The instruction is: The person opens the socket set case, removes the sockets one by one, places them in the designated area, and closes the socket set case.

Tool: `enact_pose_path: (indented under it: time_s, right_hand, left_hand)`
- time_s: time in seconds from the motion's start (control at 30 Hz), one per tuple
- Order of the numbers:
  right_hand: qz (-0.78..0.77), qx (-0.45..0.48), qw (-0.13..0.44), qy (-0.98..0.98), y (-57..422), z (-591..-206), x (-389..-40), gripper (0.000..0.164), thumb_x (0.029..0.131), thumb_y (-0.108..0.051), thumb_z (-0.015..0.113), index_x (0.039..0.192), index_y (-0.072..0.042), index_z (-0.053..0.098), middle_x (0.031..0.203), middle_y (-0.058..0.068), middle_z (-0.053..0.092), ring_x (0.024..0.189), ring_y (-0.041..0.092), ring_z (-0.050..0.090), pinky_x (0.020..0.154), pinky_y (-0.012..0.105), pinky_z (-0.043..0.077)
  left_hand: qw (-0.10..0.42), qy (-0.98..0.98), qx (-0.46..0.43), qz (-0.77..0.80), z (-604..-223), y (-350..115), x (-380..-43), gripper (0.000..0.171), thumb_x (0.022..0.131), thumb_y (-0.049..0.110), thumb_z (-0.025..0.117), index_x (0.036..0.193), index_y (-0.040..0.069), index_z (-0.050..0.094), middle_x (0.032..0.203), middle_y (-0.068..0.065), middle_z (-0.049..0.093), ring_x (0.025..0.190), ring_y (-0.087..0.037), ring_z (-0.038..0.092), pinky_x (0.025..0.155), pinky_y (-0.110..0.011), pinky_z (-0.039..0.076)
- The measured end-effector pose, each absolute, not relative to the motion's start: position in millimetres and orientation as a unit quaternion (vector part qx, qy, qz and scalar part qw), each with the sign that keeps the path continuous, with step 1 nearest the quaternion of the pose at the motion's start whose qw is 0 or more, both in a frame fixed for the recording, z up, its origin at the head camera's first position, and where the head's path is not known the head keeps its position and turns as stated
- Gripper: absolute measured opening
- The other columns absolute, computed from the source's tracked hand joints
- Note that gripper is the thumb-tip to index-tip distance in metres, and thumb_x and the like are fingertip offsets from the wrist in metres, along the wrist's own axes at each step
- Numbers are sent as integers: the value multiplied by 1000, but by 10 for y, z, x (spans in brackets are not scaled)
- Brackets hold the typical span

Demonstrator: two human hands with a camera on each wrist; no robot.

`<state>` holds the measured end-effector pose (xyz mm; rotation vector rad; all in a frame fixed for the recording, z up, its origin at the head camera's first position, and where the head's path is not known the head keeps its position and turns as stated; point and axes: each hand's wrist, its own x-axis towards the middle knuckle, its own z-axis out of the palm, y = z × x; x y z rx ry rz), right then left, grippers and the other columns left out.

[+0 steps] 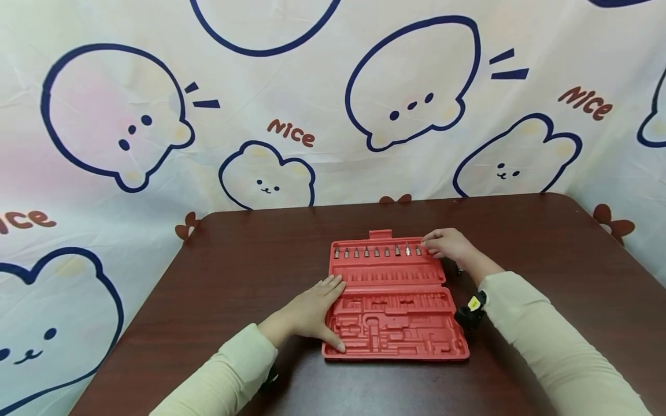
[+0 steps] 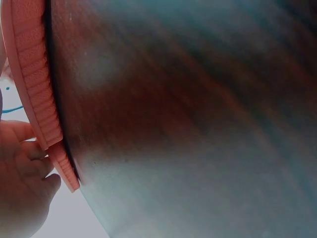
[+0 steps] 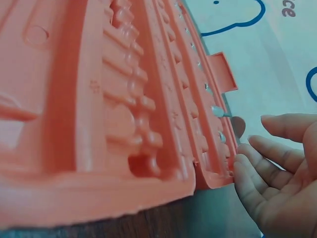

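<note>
A red plastic bit-set case [image 1: 395, 342] lies unfolded on the table, its two halves joined by a hinge across the middle. Along the far half stands a row of several metal screwdriver bits [image 1: 387, 252]. My left hand [image 1: 311, 311] rests on the case's left side, fingers spread and thumb near the front corner. At the far right corner is my right hand [image 1: 451, 245], by the end of the bit row. In the right wrist view its fingertips [image 3: 242, 166] touch the case rim, with the thumb apart from them. One shiny bit [image 3: 217, 111] sticks up beside that hand.
The dark brown table [image 1: 250, 254] extends around the case. A small dark object [image 1: 459, 270], partly hidden, lies beneath the right hand. Behind the table hangs a pale cloth [image 1: 322, 104] with cartoon bears. The near half's moulded slots [image 1: 374, 329] show bare red plastic.
</note>
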<state>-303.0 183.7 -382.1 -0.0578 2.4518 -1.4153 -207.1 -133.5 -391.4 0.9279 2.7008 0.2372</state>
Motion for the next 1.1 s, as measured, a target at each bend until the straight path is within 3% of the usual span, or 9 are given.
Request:
enact_pose_path:
  time_s: [0.43,0.73,1.1]
  right_hand:
    - [-470,-24,166,867,1733,-3802,-3178,30,87,-10,47,108,11,52,88,15,58,67,16,55,60,27,48]
    - [-448,-28,168,878,1639,-3763,-3207,27,86,-8,47,103,13,55,72,11,54,59,14,50,56,27,46]
    - [-489,23,164,856,1645,-3763,-3200,13,80,-2,50,74,7,59,52,3,44,49,15,42,49,26,38]
  left_hand:
    - [131,934,324,80,-3907,-1341,-2088,120,49,75,57,138,5,17,142,-10,12,129,-21,7,102,-34,13]
    - [129,933,324,89,-3892,-1334,-2074,118,50,73,59,138,4,18,142,-10,14,129,-22,8,102,-34,14]
    - [137,933,321,91,-3901,-1328,-2068,118,50,72,59,138,5,17,142,-10,13,129,-22,7,102,-35,14]
